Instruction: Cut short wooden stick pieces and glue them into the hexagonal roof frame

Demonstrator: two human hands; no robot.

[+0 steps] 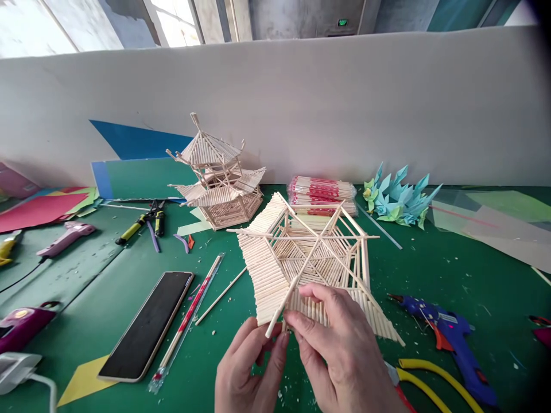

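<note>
At the lower centre of the head view, our left hand (253, 367) pinches the near corner of the stick model (319, 236), mid-frame; our right hand (336, 338) curls its fingers against that corner, though whether they grip, we cannot tell. Slats already cover the model's left and near sides; its back and right show open frame, unfinished in our judgement.

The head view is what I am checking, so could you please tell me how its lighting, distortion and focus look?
In the head view, the window at upper left is washed out, while the upper right corner falls into black; the pale partition's top edge bows; the left hand, right hand and stick model look fairly sharp.
</note>
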